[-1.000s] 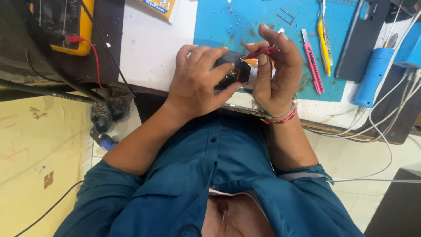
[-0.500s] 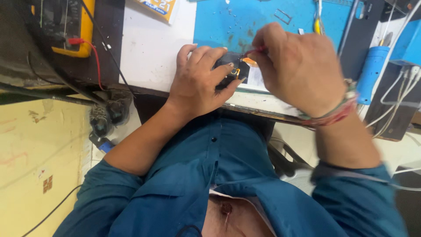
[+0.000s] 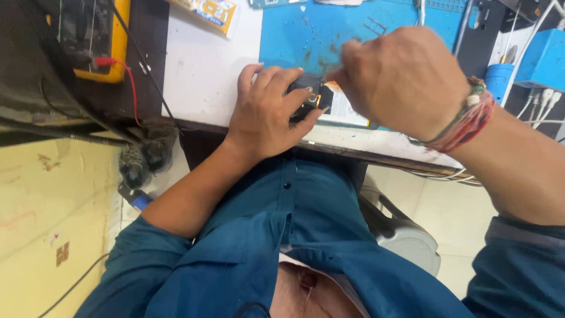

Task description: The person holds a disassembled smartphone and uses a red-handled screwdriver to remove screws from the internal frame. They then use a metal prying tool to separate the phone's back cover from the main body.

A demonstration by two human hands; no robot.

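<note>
my left hand (image 3: 265, 112) is closed around a small dark device (image 3: 306, 100) at the edge of the blue mat (image 3: 306, 29). my right hand (image 3: 406, 79), fingers curled, touches the device's top; its grip cannot be determined.

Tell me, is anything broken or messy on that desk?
The small dark device under the left hand looks opened up, with orange parts showing. The blue work mat has dark stains and specks. The right hand is blurred, so what it holds is unclear. Nothing looks spilled.
</note>
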